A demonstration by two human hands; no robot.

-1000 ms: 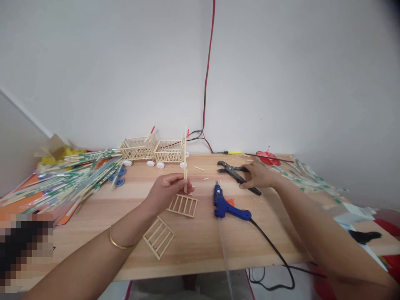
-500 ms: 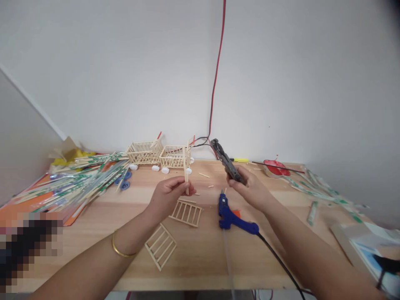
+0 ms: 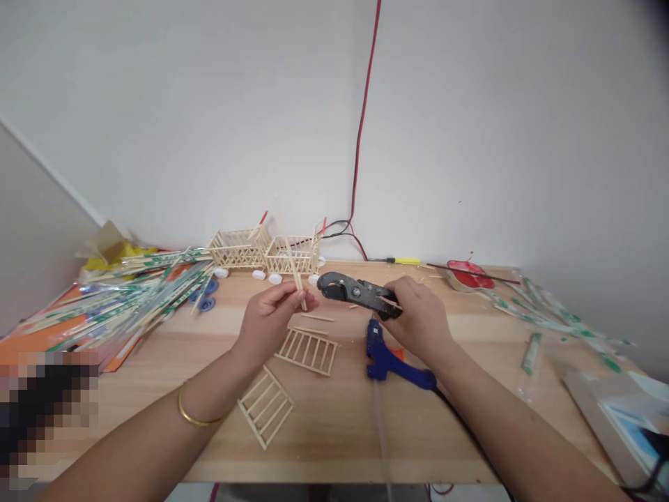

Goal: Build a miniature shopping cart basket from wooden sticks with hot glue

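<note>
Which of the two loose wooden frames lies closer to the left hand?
The back frame; the front frame lies farther from the left hand, nearer the front of the table.

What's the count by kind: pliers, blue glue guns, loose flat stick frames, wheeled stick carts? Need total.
Pliers: 1
Blue glue gun: 1
Loose flat stick frames: 2
Wheeled stick carts: 2
Total: 6

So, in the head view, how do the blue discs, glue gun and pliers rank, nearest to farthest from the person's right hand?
1. Pliers: held in the right hand.
2. Glue gun: on the table, just below that hand in view.
3. Blue discs: farthest, over on the person's left.
</note>
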